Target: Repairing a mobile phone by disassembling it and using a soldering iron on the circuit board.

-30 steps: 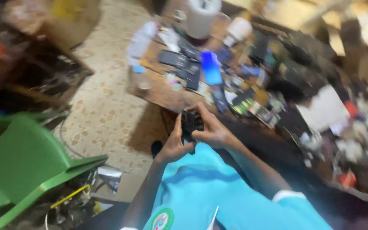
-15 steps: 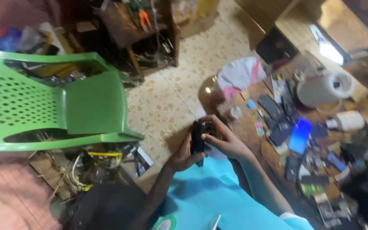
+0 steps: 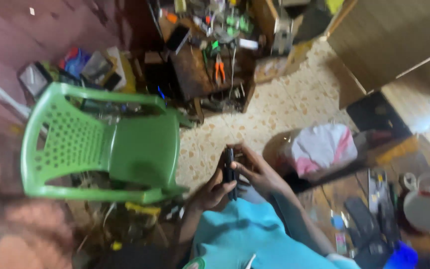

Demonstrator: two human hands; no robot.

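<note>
Green plastic chair (image 3: 100, 142) stands left of the hands, seat bare. White-and-pink cloth bundle (image 3: 322, 149) lies just right of them. Left hand (image 3: 212, 192) and right hand (image 3: 257, 172) both grasp a small dark phone (image 3: 230, 172), held edge-on between them above the tiled floor (image 3: 274, 109).

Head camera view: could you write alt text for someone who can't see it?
Both hands, the left hand and right hand, hold a small dark phone-like device edge-on above a lap in turquoise clothing. A green plastic chair stands left on the speckled floor; a cluttered workbench sits right.
</note>
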